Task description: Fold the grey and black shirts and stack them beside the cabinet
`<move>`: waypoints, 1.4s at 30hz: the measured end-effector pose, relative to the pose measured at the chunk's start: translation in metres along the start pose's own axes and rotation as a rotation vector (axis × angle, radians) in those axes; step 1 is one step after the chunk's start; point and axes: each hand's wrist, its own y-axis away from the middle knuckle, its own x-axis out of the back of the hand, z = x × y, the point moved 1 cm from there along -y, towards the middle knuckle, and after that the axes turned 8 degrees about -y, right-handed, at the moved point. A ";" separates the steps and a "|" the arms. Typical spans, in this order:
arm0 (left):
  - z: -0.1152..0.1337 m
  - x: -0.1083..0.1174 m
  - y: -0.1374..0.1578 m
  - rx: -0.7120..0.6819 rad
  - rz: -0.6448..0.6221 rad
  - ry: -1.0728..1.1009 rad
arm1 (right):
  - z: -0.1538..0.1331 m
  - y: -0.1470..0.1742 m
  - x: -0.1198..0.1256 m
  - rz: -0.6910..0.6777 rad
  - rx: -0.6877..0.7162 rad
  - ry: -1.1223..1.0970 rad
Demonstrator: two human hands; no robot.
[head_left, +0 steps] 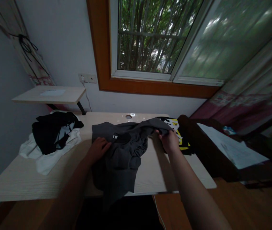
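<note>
Now the right hand [170, 140] is gripping the gray garment [120, 159] toward two o'clock; the left hand [99, 149] is resting open at nine. Mid-tabletop [155, 172], it's lying partly spread, creases remaining; a printed garment [185, 143] is already lying flat at three.

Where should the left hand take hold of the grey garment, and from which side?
Probably by the far left corner of the grey garment, coming from the left: that end lies fairly smooth and the left hand rests on the garment close by. The middle is bunched, and the right hand holds the right end.
</note>
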 end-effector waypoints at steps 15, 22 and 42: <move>0.064 0.008 0.049 0.287 -0.178 0.318 | 0.036 0.057 -0.018 -0.563 0.667 1.102; 0.084 0.002 0.051 0.120 -0.194 0.332 | 0.054 0.050 -0.027 -0.754 0.582 1.514; -0.048 0.035 -0.002 0.266 0.061 -0.007 | 0.020 0.101 -0.037 -1.290 -0.171 1.074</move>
